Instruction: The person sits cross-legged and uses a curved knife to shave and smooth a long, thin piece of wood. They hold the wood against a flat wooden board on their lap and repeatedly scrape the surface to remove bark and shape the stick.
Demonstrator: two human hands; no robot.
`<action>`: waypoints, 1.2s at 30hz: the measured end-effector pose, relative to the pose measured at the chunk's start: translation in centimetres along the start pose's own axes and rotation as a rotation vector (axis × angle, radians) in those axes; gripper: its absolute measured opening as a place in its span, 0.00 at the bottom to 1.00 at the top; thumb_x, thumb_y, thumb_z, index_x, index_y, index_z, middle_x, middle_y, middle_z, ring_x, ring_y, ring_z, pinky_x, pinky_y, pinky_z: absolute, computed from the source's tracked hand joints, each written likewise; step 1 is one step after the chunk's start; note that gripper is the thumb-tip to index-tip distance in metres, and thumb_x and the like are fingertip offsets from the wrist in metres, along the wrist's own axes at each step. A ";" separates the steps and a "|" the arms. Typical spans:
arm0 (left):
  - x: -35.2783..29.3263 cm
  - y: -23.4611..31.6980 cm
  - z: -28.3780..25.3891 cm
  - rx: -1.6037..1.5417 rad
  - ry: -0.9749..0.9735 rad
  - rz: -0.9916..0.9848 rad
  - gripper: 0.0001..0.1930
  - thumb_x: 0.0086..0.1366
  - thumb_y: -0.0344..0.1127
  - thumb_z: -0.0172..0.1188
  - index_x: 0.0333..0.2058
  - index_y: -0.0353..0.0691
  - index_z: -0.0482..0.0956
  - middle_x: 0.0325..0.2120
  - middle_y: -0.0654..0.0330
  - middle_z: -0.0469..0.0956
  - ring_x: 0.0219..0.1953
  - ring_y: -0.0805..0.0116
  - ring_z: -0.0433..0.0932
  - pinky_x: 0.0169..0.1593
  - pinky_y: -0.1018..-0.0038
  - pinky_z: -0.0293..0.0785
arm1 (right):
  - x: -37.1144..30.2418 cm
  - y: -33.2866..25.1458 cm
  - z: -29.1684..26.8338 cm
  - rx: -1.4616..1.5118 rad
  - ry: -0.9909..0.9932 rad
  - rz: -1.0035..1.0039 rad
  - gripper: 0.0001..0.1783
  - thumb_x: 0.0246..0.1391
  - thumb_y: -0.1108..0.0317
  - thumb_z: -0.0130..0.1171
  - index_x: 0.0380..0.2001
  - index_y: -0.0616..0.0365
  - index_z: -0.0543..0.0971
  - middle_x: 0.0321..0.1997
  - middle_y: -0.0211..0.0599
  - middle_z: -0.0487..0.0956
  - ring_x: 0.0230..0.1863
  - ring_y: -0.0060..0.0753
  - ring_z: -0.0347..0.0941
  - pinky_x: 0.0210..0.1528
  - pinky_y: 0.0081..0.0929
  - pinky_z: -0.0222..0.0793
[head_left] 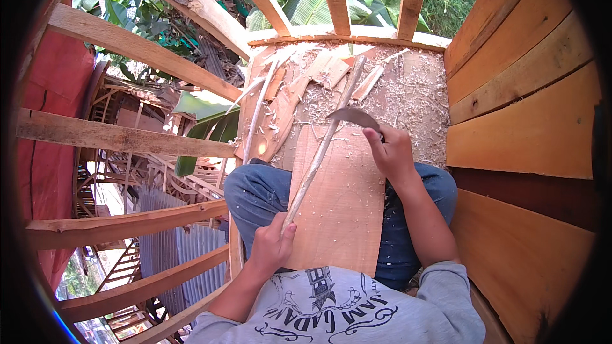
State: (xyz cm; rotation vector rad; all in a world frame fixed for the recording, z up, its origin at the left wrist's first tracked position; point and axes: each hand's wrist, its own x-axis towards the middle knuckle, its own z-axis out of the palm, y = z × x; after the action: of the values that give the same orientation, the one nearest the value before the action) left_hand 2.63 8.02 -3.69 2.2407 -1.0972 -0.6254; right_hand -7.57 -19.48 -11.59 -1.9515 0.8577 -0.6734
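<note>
My left hand (273, 242) is closed round the near end of a long, thin wooden stick (317, 156). The stick slants up and away to the right, and its far part lies over the shavings. In my right hand (390, 151) is a knife with a curved, dark blade (354, 116), gripped by its handle, which the fingers mostly hide. The blade crosses the stick at its upper half and appears to touch it. Under the stick, a flat wooden board (341, 210) rests across my lap between my knees.
Wood shavings (417, 89) litter the floor ahead. Split wood pieces (287, 105) and a thin pale strip (258, 111) lie at the far left. Slatted wooden rails (127, 134) stand left and ahead; a plank wall (519, 134) closes the right. Roofs and banana leaves show beyond.
</note>
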 end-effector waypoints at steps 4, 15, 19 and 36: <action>0.7 0.2 0.1 0.014 0.003 0.029 0.08 0.65 0.33 0.54 0.35 0.33 0.72 0.16 0.44 0.71 0.22 0.44 0.77 0.22 0.62 0.68 | -2.5 -0.1 2.5 -0.017 -0.059 -0.335 0.30 0.56 0.46 0.56 0.16 0.64 0.71 0.13 0.44 0.69 0.15 0.45 0.68 0.21 0.37 0.61; 2.9 1.2 -0.9 -0.103 0.007 0.023 0.10 0.64 0.38 0.55 0.36 0.35 0.71 0.20 0.45 0.74 0.26 0.45 0.78 0.27 0.63 0.70 | 0.0 5.2 0.1 0.285 0.147 0.111 0.34 0.62 0.45 0.48 0.13 0.64 0.65 0.11 0.29 0.60 0.18 0.20 0.55 0.20 0.30 0.49; 3.6 2.5 -0.9 -0.209 0.037 0.024 0.12 0.64 0.40 0.57 0.36 0.36 0.70 0.20 0.46 0.74 0.25 0.47 0.78 0.28 0.64 0.70 | -0.3 4.3 1.4 0.391 -0.008 0.149 0.32 0.63 0.47 0.46 0.12 0.59 0.62 0.12 0.23 0.59 0.18 0.17 0.54 0.20 0.27 0.47; 3.0 3.7 0.3 -0.378 -0.081 0.002 0.16 0.62 0.42 0.59 0.36 0.37 0.65 0.22 0.50 0.73 0.23 0.51 0.76 0.28 0.62 0.69 | -6.4 -6.1 3.4 0.945 -0.134 0.173 0.21 0.58 0.57 0.57 0.41 0.66 0.72 0.25 0.39 0.75 0.10 0.17 0.59 0.11 0.15 0.53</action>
State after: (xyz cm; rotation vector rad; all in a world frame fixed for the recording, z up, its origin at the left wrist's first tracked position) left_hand 2.09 3.60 -1.94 1.9028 -0.9286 -0.8515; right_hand -7.21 -10.49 -8.63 -1.0436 0.4723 -0.6664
